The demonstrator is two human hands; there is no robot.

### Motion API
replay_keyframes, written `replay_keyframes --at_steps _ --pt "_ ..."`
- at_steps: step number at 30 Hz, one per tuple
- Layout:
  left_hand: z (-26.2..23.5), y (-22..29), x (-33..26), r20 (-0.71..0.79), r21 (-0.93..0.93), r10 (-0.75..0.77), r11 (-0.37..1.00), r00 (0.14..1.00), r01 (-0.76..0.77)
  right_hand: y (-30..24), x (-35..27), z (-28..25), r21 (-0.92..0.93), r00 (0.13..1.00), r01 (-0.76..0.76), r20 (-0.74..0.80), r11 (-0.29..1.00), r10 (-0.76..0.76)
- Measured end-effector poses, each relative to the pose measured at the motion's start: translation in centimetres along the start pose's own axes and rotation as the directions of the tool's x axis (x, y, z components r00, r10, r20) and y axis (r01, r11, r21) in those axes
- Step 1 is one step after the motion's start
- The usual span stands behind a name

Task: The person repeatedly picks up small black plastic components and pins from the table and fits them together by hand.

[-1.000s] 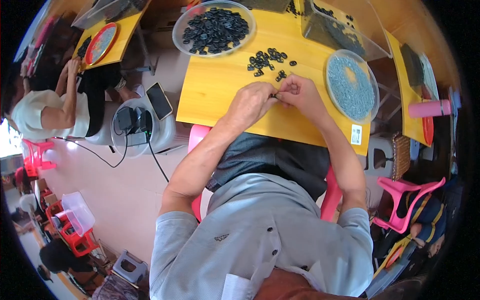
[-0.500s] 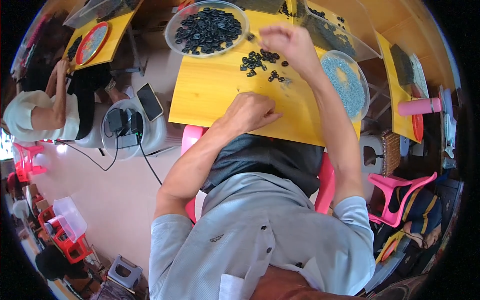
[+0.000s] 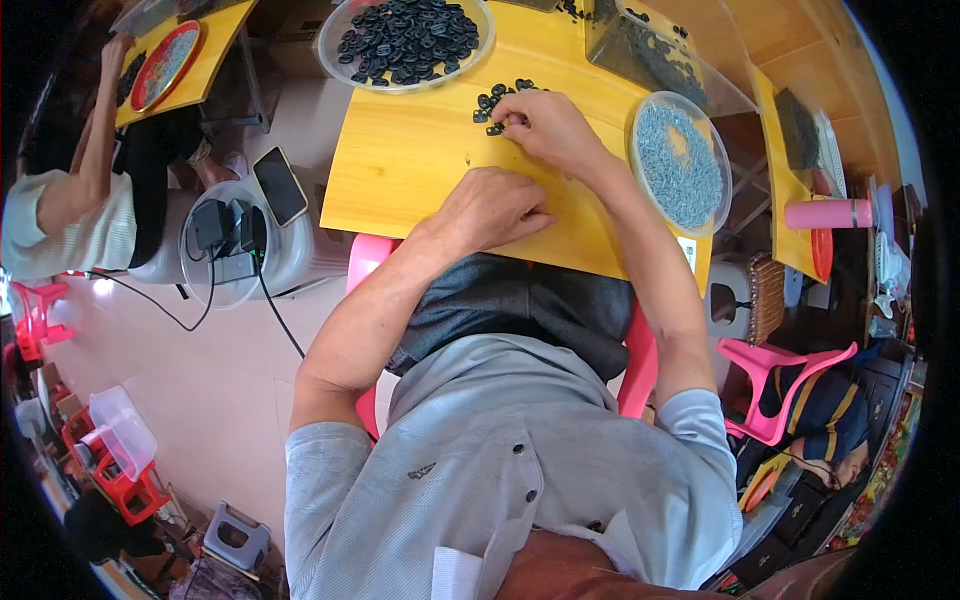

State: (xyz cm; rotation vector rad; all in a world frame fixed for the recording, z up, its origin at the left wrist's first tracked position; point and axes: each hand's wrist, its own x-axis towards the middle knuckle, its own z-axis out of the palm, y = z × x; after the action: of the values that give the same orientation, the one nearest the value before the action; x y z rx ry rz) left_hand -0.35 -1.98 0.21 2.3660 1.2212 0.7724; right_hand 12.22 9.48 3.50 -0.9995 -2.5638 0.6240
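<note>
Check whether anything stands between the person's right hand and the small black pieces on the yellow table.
Nothing visible does. The right hand is already at the black pieces; whether its fingertips touch them is unclear. The left hand is closer to the front edge of the table, out of the way.

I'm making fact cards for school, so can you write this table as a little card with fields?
Left hand: fingers curled, near the front edge; anything held is hidden
Right hand: fingertips at the loose black oval pieces
Table: yellow
Far left: clear round bowl heaped with more black pieces
Right side: shallow clear bowl of small silvery metal pieces
</note>
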Motion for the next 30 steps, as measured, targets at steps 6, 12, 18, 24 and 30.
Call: replay_keyframes --at_steps 6,12,18,24,30 --pt "0.0 0.0 0.0 -0.028 -0.004 0.012 1.0 1.0 -0.013 -0.5 -0.2 0.3 -0.153 1.0 0.013 0.0 0.988 -0.013" --pt "0.0 -0.1 0.1 -0.049 -0.022 0.019 1.0 0.999 -0.021 0.0 -0.6 0.2 -0.133 0.998 0.055 -0.002 0.99 -0.056" --pt "-0.4 0.1 0.3 0.005 -0.056 -0.057 0.997 0.998 0.057 1.1 -1.1 0.2 0.022 0.997 0.078 -0.025 0.997 -0.077" --pt "-0.7 0.6 0.4 -0.03 -0.261 -0.277 0.93 0.96 0.26 1.1 -1.8 -0.4 0.073 0.996 0.01 -0.085 0.997 -0.003" --pt "-0.1 -0.9 1.0 -0.211 -0.718 -0.625 0.621 0.751 0.314 0.7 -3.5 -1.1 0.678 0.949 -0.236 0.008 0.696 0.314"
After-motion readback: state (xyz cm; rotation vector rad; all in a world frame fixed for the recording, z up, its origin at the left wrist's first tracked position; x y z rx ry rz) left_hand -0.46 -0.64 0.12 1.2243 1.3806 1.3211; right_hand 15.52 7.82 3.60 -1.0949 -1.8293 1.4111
